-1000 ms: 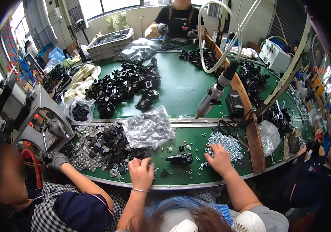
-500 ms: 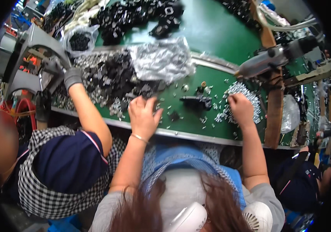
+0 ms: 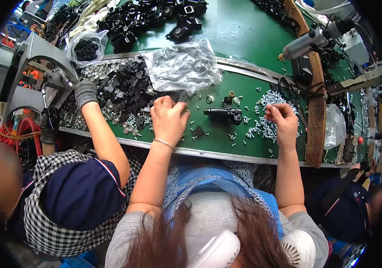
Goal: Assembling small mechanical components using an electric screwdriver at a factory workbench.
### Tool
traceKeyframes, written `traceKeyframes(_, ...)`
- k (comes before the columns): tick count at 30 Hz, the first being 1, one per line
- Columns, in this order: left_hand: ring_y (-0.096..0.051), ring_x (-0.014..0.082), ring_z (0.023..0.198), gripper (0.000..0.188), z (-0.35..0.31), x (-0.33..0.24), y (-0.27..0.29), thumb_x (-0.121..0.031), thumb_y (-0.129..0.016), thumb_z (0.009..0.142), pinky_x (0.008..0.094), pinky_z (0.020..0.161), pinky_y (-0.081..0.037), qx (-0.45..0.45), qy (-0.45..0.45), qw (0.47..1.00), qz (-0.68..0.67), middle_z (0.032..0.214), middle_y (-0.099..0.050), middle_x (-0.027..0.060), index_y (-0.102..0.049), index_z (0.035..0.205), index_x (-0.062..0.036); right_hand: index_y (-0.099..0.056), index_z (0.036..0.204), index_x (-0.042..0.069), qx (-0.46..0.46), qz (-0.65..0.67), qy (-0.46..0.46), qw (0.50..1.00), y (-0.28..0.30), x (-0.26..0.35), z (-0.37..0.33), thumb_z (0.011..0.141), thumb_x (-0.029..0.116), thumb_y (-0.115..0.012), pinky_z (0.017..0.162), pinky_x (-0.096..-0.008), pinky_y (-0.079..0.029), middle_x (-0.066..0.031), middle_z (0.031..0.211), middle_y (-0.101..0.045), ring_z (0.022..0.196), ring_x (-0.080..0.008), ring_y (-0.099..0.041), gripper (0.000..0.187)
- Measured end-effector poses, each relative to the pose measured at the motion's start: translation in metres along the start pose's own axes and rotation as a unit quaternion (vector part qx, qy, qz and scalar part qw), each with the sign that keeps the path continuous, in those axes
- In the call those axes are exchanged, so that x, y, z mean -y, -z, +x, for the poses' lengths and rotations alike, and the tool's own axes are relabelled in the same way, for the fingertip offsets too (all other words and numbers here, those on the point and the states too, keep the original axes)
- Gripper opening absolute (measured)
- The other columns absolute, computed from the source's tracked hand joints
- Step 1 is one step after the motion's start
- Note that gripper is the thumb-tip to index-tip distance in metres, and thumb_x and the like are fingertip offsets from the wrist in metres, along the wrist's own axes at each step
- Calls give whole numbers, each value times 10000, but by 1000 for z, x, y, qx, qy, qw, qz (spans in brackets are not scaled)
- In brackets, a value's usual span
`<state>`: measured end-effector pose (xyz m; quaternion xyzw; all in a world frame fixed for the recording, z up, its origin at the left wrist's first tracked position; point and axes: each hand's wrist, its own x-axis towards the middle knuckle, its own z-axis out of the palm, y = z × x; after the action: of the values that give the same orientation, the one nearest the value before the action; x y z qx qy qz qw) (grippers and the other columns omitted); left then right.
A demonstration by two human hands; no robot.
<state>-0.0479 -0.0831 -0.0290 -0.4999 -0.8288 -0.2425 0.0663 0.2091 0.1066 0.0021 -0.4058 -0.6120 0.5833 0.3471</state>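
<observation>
Two hands apart, a black assembly between them

The person's two hands are well apart from each other above the green surface (image 3: 215, 142). The left hand (image 3: 169, 118) is at the right border of a heap of small black parts (image 3: 126, 91). Its fingers are bent downward, and I cannot tell if something is held under them. The right hand (image 3: 284, 120) is over the pile of silver screws (image 3: 256, 132). Its thumb and forefinger are brought near to each other, but whether a screw is between them cannot be told.

The black assembly (image 3: 224, 115) lies on the surface between the two hands, and neither hand touches it. Just beyond it there is a small brass-coloured ring (image 3: 231, 94). A flat black piece (image 3: 198, 131) lies to the right of the left hand, nearer to the person, with some loose screws around.

Beyond the left hand, a clear plastic bag (image 3: 182, 67) lies partly over the heap. Beyond the right hand, a grey power screwdriver (image 3: 304, 44) points to the left, and to the right of this hand stands a wooden board (image 3: 316, 111). Well to the left of the left hand is a co-worker's hand in a grey glove (image 3: 86, 94).
</observation>
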Motion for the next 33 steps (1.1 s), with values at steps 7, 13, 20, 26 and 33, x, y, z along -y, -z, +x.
traceKeyframes(7,-488,302,991,205,52,-2,-13,-224,-758,685,416,820,-422,-84,-10,996,18,884,-564,78,-684,860,-148,-638,953,-19,6,32,-12,999,-17,10,11,920,121,-611,684,-260,-547,-52,846,-636,733,-98,-593,146)
traceKeyframes(13,-501,315,979,232,66,-10,-9,-286,-778,648,440,805,-439,-36,-26,997,62,920,-571,85,-684,811,-151,-645,940,-17,-2,-4,-36,999,-16,7,-5,884,110,-614,646,-264,-511,-37,771,-615,652,-130,-603,142)
traceKeyframes(20,-500,322,956,262,38,-21,4,-227,-766,653,436,806,-432,-80,-31,996,17,935,-563,104,-642,842,-94,-638,979,-51,5,-32,-59,998,-10,-1,-28,877,98,-615,650,-251,-512,-69,812,-645,687,-133,-634,183)
traceKeyframes(26,-539,267,803,227,56,-59,27,-131,-735,733,354,716,-452,55,-57,947,-312,845,-524,116,-606,888,-29,-626,991,-59,17,-36,-42,998,-21,2,-16,892,100,-602,651,-248,-503,-64,810,-633,679,-130,-629,189)
traceKeyframes(33,-586,190,732,221,73,-60,4,-139,-739,757,296,679,-499,82,-14,941,-328,858,-545,82,-652,919,-18,-647,996,-38,26,45,-81,995,-16,10,-6,884,120,-621,672,-245,-515,-49,843,-642,726,-113,-615,195)
